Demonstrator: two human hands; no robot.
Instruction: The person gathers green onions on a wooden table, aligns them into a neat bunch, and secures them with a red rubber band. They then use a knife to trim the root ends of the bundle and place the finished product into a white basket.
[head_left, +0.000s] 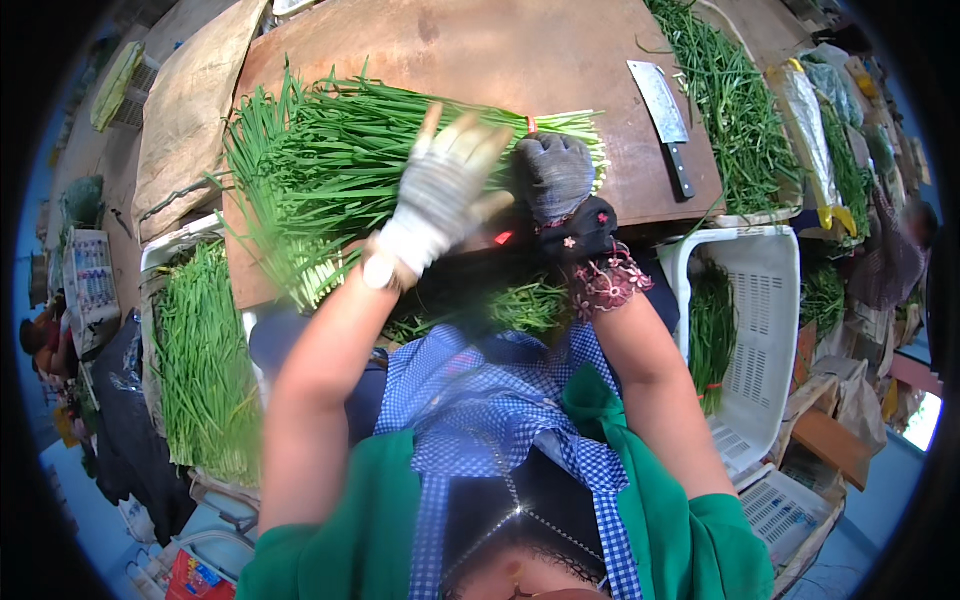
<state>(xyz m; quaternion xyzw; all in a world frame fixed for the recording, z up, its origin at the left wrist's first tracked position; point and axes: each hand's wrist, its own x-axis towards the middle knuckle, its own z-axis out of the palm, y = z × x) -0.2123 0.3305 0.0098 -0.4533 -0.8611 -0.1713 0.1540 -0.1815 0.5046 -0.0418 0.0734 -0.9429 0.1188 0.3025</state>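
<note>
A large bunch of long green Chinese chives (352, 135) lies across the brown board (480, 45), leaf tips to the left and pale stem ends to the right. A red band (532, 124) circles its stems. My left hand (450, 169), in a pale knitted glove, is spread over the middle of the bunch, blurred; whether it touches is not clear. My right hand (556, 174), in a grey glove, is curled at the stem ends; its fingertips and anything in them are hidden. A cleaver (664, 112) with a black handle lies to the right.
Loose greens (735, 112) fill a container beyond the board's right edge. A white plastic crate (757, 322) with chives stands at lower right, another crate of chives (202, 360) at lower left. Loose leaves (525, 304) lie below the board's near edge. People (52, 341) are at the far left.
</note>
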